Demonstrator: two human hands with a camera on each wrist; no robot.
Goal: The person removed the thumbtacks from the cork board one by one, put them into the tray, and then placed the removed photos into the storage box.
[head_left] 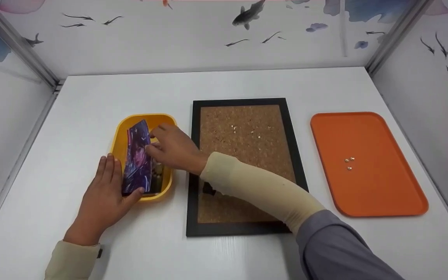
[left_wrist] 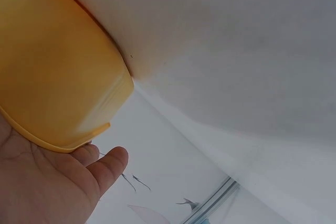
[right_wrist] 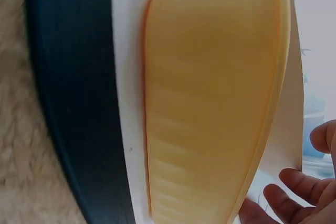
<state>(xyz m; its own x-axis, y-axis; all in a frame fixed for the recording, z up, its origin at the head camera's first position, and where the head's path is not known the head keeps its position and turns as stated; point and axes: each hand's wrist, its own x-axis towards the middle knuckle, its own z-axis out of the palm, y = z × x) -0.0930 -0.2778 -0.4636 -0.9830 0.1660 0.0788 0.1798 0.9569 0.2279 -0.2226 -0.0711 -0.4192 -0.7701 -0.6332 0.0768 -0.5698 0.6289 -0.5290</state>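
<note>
A yellow bin (head_left: 121, 128) stands on the left of the white table. In it, a purple printed picture card (head_left: 136, 163) leans up above the rim, its pale back (right_wrist: 289, 114) showing in the right wrist view. My left hand (head_left: 105, 190) rests at the bin's near left side with straight fingers, the thumb reaching over the rim by the card's lower end. The right hand (head_left: 175, 147) is at the card's right edge, fingers loosely bent. A gap shows between its thumb and fingers (right_wrist: 302, 179) in the right wrist view. A darker print (head_left: 157, 179) lies under the card.
Right of the bin lies a black-framed cork board (head_left: 243, 102) with small pale marks, partly under my right forearm. An orange tray (head_left: 375, 194) farther right holds three small shiny pieces (head_left: 349, 168). Printed white panels (head_left: 161, 46) enclose the table's back and sides.
</note>
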